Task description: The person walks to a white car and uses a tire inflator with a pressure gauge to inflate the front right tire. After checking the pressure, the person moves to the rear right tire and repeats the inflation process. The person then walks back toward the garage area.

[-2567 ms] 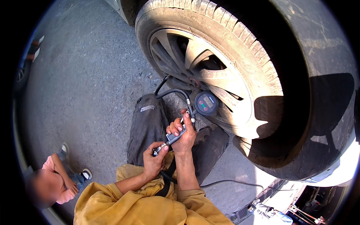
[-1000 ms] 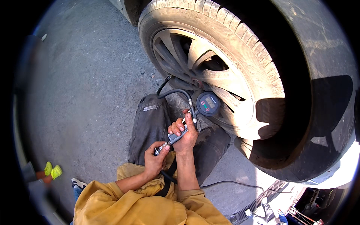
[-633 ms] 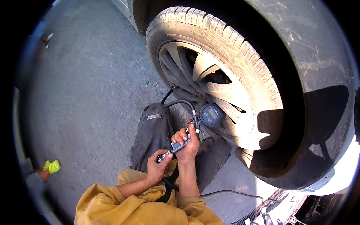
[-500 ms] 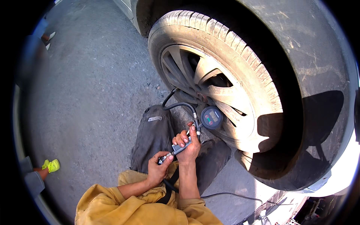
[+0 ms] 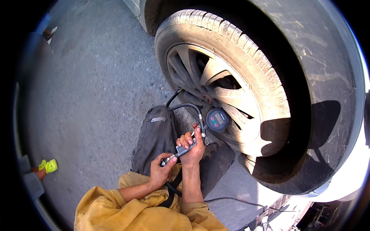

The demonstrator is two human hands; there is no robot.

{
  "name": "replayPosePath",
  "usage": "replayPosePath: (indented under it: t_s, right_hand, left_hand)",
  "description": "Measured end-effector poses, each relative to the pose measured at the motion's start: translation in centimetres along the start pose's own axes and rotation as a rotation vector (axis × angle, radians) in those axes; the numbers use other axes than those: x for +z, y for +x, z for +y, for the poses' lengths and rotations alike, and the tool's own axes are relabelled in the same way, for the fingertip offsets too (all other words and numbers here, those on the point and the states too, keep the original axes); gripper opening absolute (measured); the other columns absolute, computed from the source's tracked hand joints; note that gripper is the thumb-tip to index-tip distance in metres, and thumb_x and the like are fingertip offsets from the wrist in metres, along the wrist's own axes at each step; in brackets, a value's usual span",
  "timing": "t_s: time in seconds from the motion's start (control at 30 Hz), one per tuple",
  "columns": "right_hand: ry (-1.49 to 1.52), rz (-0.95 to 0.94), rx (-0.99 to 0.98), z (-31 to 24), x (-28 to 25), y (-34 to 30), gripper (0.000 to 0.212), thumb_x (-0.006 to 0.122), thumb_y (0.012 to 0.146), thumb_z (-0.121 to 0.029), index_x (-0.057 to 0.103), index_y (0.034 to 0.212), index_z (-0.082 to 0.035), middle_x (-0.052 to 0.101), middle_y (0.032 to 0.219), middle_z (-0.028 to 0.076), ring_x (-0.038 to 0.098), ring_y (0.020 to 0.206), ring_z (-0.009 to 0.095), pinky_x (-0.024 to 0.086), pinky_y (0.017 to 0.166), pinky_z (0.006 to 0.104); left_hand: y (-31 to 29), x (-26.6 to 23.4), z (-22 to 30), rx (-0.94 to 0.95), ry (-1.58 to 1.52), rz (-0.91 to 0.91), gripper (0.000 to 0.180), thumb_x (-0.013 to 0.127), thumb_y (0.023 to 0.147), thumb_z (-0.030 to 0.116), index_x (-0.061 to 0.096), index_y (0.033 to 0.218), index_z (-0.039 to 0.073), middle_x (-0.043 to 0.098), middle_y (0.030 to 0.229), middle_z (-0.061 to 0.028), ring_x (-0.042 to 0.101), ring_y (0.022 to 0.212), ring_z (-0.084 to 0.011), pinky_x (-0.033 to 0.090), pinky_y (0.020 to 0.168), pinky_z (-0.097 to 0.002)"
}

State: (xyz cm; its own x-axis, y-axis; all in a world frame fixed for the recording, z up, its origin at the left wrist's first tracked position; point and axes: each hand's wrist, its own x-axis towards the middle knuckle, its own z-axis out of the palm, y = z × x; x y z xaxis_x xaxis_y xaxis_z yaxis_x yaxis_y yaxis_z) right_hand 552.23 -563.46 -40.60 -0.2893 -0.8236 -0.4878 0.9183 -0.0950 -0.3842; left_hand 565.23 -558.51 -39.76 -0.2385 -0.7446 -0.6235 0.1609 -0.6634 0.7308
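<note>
My right hand (image 5: 191,150) is wrapped round the grey handle of a tire inflator, with the thumb up along its top. Just beyond that hand sits the inflator's round digital gauge (image 5: 217,119), its screen facing me. My left hand (image 5: 161,171) is closed on the metal hose coupling (image 5: 167,159) at the handle's lower end. From the inflator a black hose (image 5: 189,105) loops over my knee to the lower left of the wheel rim, where its end fitting (image 5: 178,91) meets the wheel; the valve itself is hidden. The dusty car tire (image 5: 231,50) surrounds a spoked alloy wheel (image 5: 227,96).
The car's dark fender (image 5: 327,73) curves over the wheel at right. A black air line (image 5: 235,198) runs along the ground to a floor grate (image 5: 269,211). At far left, a person's foot in a yellow shoe (image 5: 50,166) stands on the grey pavement (image 5: 96,107).
The view has shifted slightly. Both hands keep their grip on the inflator and coupling, and the hose stays at the wheel. The yellow shoe at left appears a little turned, with its pair showing.
</note>
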Motion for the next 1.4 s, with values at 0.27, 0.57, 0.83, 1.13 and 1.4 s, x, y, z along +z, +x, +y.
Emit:
replayPosePath:
  t_s: [0.27, 0.57, 0.83, 1.13, 1.4]
  right_hand:
    - [-0.003, 0.009, -0.014, 0.0, 0.1, -0.1, 0.021, 0.048, 0.102, -0.033, 0.051, 0.112, -0.015, 0.034, 0.059, -0.005, 0.035, 0.048, 0.008, 0.037, 0.058, 0.0280]
    - [-0.006, 0.001, -0.013, 0.1, -0.1, 0.1, 0.020, 0.047, 0.102, -0.033, 0.051, 0.110, -0.015, 0.035, 0.059, -0.004, 0.036, 0.049, 0.008, 0.037, 0.058, 0.0285]
    - [-0.037, -0.011, -0.032, 0.1, -0.2, -0.1, 0.021, 0.047, 0.102, -0.032, 0.049, 0.114, -0.016, 0.035, 0.059, -0.004, 0.036, 0.048, 0.009, 0.037, 0.057, 0.0291]
    - [-0.045, -0.009, -0.039, 0.0, 0.5, -0.3, 0.021, 0.047, 0.102, -0.032, 0.051, 0.113, -0.015, 0.035, 0.059, -0.004, 0.036, 0.048, 0.008, 0.037, 0.057, 0.0289]
    - [-0.057, -0.032, -0.032, 0.2, 0.2, -0.1, 0.022, 0.043, 0.103, -0.032, 0.050, 0.114, -0.015, 0.034, 0.059, -0.005, 0.035, 0.048, 0.008, 0.036, 0.057, 0.0284]
  left_hand:
    - [0.1, -0.1, 0.0, -0.012, -0.034, -0.006, 0.025, 0.068, 0.093, 0.024, 0.059, 0.101, 0.003, 0.046, 0.055, 0.0024, 0.037, 0.039, -0.0050, 0.027, 0.034, -0.0237]
    - [0.3, -0.3, -0.1, 0.013, -0.012, -0.014, 0.025, 0.068, 0.093, 0.024, 0.058, 0.099, 0.002, 0.047, 0.055, 0.0026, 0.038, 0.038, -0.0048, 0.027, 0.034, -0.0235]
    - [0.2, -0.5, -0.3, 0.006, 0.001, -0.023, 0.023, 0.069, 0.092, 0.023, 0.059, 0.096, 0.003, 0.046, 0.054, 0.0041, 0.038, 0.038, -0.0047, 0.026, 0.034, -0.0234]
    - [0.3, -0.6, -0.7, 0.078, 0.026, -0.013, 0.025, 0.070, 0.091, 0.024, 0.061, 0.097, 0.002, 0.049, 0.056, 0.0031, 0.040, 0.041, -0.0044, 0.028, 0.036, -0.0236]
    - [0.3, -0.7, -0.5, 0.060, 0.010, -0.021, 0.026, 0.070, 0.091, 0.024, 0.060, 0.098, 0.001, 0.049, 0.056, 0.0030, 0.039, 0.041, -0.0040, 0.028, 0.036, -0.0230]
